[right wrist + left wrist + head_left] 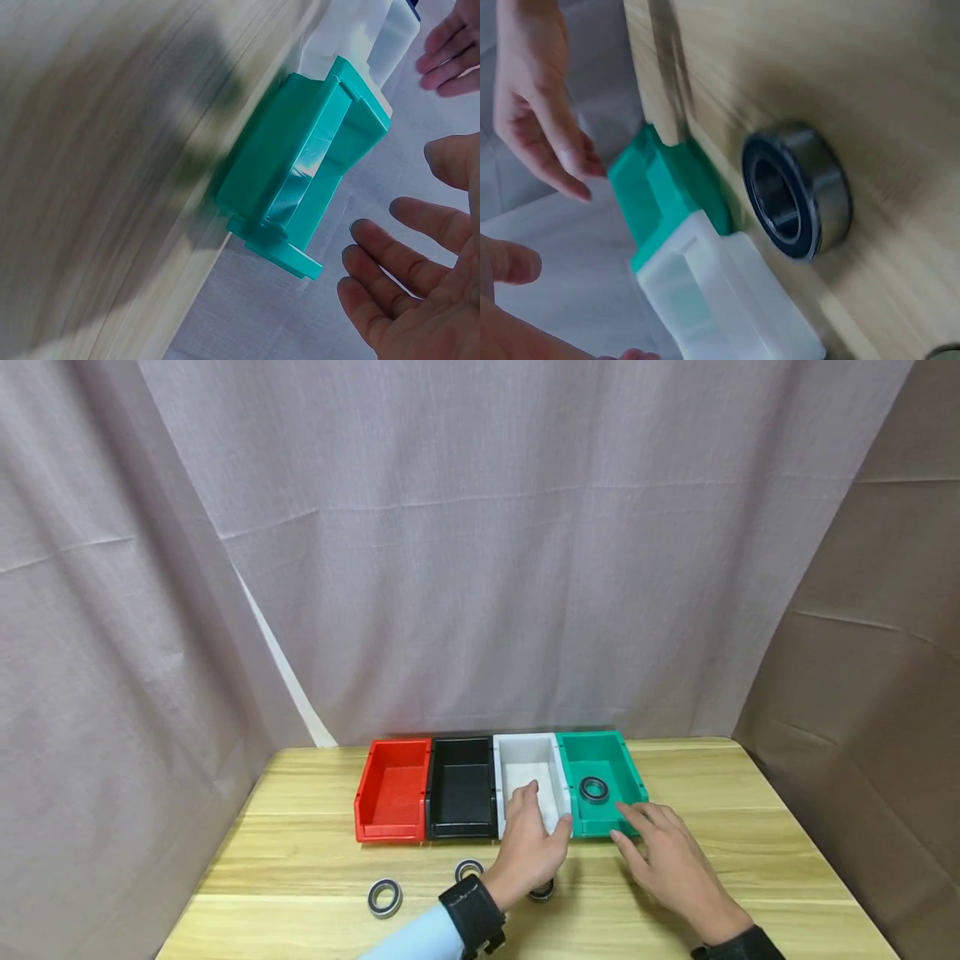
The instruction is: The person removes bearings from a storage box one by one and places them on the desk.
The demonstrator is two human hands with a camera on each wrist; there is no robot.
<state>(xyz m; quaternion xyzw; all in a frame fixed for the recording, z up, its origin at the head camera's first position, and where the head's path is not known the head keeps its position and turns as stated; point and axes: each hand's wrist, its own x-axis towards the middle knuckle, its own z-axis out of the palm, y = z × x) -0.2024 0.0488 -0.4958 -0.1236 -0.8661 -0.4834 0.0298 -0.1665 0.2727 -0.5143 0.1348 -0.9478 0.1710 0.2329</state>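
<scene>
My left hand (527, 847) hovers above the front of the white bin (564, 777), thumb spread from the fingers, nothing visible in its grasp. At the green bin's (626, 764) front right corner is my right hand (667, 864), its fingers loosely extended and free of any object. A ball bearing (595, 790) with a dark seal lies flat inside the green bin. On the table beneath the left hand sits another bearing (542, 891), partly hidden; it appears large in the left wrist view (832, 191). A third bearing (469, 868) is partly covered by the left wrist.
One more bearing (385, 898) lies on the wooden table (285, 860) at the left. The red bin (393, 789) and black bin (461, 785) stand beside the white one, all in a row. Grey curtains (480, 568) hang behind the table.
</scene>
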